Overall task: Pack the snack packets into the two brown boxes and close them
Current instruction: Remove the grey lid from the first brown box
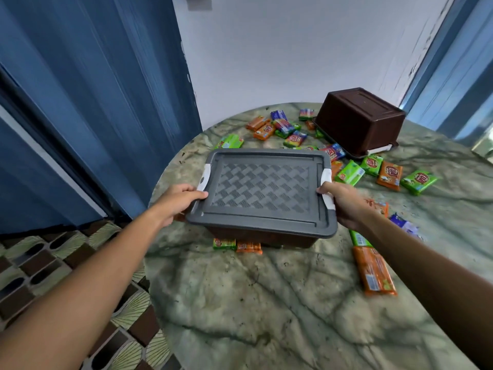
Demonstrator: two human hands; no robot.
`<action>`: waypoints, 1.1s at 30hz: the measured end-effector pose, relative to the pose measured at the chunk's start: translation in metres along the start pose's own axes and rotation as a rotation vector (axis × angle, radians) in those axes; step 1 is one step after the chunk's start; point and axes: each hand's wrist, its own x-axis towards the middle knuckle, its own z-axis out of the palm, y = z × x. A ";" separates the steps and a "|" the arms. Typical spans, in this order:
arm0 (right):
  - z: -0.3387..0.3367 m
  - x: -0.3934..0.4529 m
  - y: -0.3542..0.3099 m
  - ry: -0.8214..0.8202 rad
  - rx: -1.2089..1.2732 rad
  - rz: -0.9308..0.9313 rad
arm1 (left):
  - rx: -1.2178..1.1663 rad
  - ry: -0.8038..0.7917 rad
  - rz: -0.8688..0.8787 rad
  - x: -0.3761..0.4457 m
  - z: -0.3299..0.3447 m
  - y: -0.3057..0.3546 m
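The left hand (176, 201) grips the left short side of the near brown box (261, 237), with the thumb lying on top of the grey lid (262, 190) just beside the white clip (204, 177). The right hand (344, 204) holds the opposite short side in the same way, its thumb on the lid edge and its fingers around the other white clip (327, 188). The lid sits flat on the box and covers it fully; if the box touches the table or is a little lifted, one cannot tell. Two snack packets (237, 245), one green and one orange, show at the near edge under the box. On the marble table (253, 303) many more packets (370, 169) lie scattered behind and to the right of the box. A long orange packet (373, 271) lies near the right forearm. The second brown box (360, 120) stands upside down at the far side of the table, tilted, with some packets around it.
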 end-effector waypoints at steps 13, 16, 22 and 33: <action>-0.018 -0.068 0.036 0.056 -0.199 -0.025 | 0.099 -0.105 -0.053 -0.063 0.017 -0.042; -0.030 -0.073 0.043 -0.031 -0.240 -0.034 | 0.132 -0.132 -0.120 -0.084 0.023 -0.043; -0.063 -0.087 0.055 -0.227 -0.315 0.020 | 0.224 -0.125 -0.201 -0.136 0.052 -0.049; -0.108 -0.091 0.069 -0.324 -0.521 0.137 | 0.236 -0.175 -0.287 -0.174 0.084 -0.062</action>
